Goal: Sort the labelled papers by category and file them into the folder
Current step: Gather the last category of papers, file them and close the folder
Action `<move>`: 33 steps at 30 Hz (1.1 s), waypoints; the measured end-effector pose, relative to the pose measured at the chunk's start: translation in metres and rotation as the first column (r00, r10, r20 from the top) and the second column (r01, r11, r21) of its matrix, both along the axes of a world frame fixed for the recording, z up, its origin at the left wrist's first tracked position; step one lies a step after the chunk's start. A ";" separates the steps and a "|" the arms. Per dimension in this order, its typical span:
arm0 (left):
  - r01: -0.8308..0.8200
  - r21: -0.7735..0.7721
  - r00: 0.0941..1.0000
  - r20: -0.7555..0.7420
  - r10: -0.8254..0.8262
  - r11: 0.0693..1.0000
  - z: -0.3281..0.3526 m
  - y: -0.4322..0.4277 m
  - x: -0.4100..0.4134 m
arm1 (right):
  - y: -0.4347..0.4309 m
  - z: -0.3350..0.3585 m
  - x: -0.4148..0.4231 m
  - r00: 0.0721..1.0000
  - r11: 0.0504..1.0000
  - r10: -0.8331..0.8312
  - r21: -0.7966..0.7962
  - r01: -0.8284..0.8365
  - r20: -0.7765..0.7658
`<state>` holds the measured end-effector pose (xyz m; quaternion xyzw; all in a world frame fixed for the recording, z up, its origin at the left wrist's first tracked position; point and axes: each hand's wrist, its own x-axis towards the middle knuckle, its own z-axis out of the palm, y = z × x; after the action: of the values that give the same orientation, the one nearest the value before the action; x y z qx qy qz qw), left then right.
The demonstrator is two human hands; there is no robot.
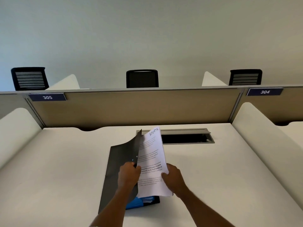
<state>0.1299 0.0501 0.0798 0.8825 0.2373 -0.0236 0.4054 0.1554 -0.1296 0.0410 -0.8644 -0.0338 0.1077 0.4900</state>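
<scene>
Head view: papers (151, 163) lengthwise, heading far.

The papers (152, 164) hide most of the folder's (121, 163) interior; their printed text is too blurred to read. Both forearms are cut off by the bottom edge.

Both bare forearms enter from the bottom edge and converge toward the centre. Left hand (129, 175): back facing the camera, fingers curled closed in a grip, thumb side toward the other hand. Right hand (173, 178): fingers closed in a pinch, thumb apparently on top, though the fingertips are partly hidden. Wrists roughly straight, hands near each other, not touching.
</scene>
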 end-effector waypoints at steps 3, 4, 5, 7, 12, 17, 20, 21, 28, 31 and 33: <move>0.005 0.019 1.000 0.002 -0.005 1.000 -0.001 -0.001 0.002 | 0.002 -0.002 -0.001 1.000 1.000 0.002 0.006 -0.002 -0.011; 0.014 0.025 1.000 0.002 -0.014 1.000 -0.002 -0.001 0.001 | 0.002 -0.005 0.000 1.000 1.000 0.002 0.009 -0.001 -0.013; 0.023 0.032 1.000 0.004 -0.023 0.999 -0.002 -0.002 0.001 | 0.002 -0.006 0.001 1.000 1.000 0.001 0.009 0.000 -0.020; 0.042 0.034 0.999 0.006 -0.043 0.999 -0.006 -0.004 0.001 | 0.006 -0.008 0.003 1.000 1.000 0.009 0.006 -0.009 -0.029; 0.084 0.082 0.995 0.046 -0.088 0.993 -0.011 -0.018 0.006 | 0.026 -0.011 0.007 0.998 0.999 0.043 0.010 -0.042 -0.036; 0.080 0.097 0.994 0.064 -0.087 0.992 -0.015 -0.025 0.009 | 0.042 -0.030 0.011 0.993 0.998 0.058 0.019 -0.057 -0.103; 0.103 0.055 0.992 0.062 -0.107 0.993 -0.018 -0.029 0.008 | 0.046 -0.034 0.014 0.990 0.984 0.142 -0.105 -0.142 -0.016; 0.114 0.043 0.991 0.064 -0.117 0.993 -0.019 -0.031 0.008 | 0.045 -0.037 0.015 0.984 0.977 0.179 -0.120 -0.177 0.009; 0.166 0.034 0.985 0.048 -0.167 0.986 -0.031 -0.040 0.011 | 0.050 -0.043 0.005 0.966 0.897 -0.080 0.405 0.177 -0.244; 0.236 0.099 0.971 0.019 -0.239 0.967 -0.037 -0.041 0.011 | 0.040 -0.049 0.012 0.983 0.985 -0.169 -0.032 0.167 -0.069; 0.267 0.145 0.963 0.004 -0.270 0.953 -0.044 -0.039 0.011 | 0.028 -0.059 0.014 0.987 0.960 -0.157 -0.233 0.157 0.019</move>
<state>0.1411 0.0111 0.0358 0.9336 0.1113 -0.0506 0.3368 0.1693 -0.1021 -0.0181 -0.9160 0.0475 0.0715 0.3920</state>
